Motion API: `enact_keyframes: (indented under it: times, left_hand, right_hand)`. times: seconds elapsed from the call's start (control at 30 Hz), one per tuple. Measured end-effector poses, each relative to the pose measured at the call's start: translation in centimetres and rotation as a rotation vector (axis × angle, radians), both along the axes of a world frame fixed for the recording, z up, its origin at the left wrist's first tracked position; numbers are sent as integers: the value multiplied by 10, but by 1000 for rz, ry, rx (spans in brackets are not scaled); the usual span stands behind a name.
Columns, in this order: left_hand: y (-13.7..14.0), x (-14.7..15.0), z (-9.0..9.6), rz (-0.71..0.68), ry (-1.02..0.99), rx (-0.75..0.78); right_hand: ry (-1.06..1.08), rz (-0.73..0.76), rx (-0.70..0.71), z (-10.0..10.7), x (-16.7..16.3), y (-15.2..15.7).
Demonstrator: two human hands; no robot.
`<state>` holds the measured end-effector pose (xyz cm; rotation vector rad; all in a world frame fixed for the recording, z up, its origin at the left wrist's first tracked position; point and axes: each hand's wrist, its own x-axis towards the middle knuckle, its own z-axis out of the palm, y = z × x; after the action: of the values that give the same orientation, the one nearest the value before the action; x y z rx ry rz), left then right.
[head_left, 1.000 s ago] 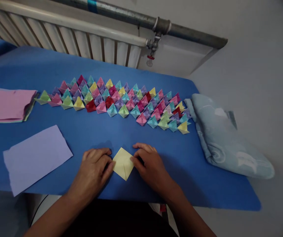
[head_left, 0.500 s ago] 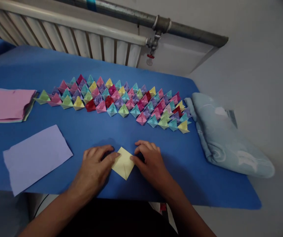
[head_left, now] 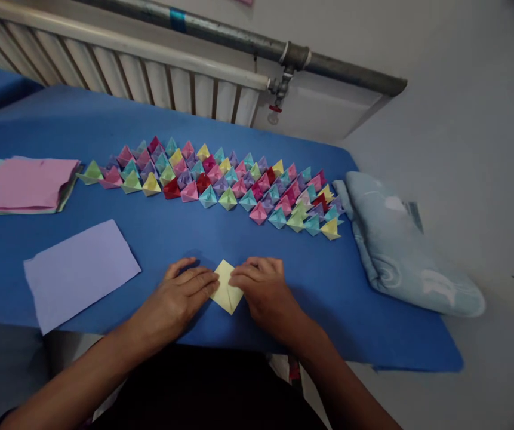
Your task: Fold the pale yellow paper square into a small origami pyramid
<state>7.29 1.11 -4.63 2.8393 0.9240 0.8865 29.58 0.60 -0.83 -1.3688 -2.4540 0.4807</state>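
A small folded piece of yellow paper (head_left: 227, 292) lies on the blue table, shaped like a diamond with a crease in its lower half. My left hand (head_left: 182, 295) holds its left corner, fingers pressed together with the tips on the paper. At the right corner, the curled fingers of my right hand (head_left: 265, 295) grip the edge and cover part of it. Beyond my hands stand rows of small folded paper boats (head_left: 227, 199) in pink, green, blue, purple, yellow and red.
A purple paper sheet (head_left: 82, 272) lies to the left on the blue table (head_left: 158, 236). Behind it is a stack of coloured paper (head_left: 28, 185), pink on top. A folded light-blue blanket (head_left: 400, 245) rests at the right. Past the far edge are a radiator (head_left: 158, 80) and a metal pipe (head_left: 239, 39).
My right hand's fingers have curled in over the paper's right side, and my left fingers have come together at its left corner. The diamond looks narrower. The whole view has shifted slightly.
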Motion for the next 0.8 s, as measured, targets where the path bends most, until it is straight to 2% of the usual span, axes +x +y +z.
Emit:
enact_keyframes:
  times: [0.07,0.3,0.63,0.8]
  left_hand:
    - [-3,1,2,10,-6,2]
    - [-14,2,11,66,1,-144]
    - [-9,4,12,97,6,-109]
    - [-8,3,8,108,-16,-85]
  right_hand:
    - [-4,50,-21,2,0,-2]
    - [30,42,-26,5,2,-10]
    - [-20,15,-6,-2,-5,-6]
    - [79,-57,16,-11,-8,-7]
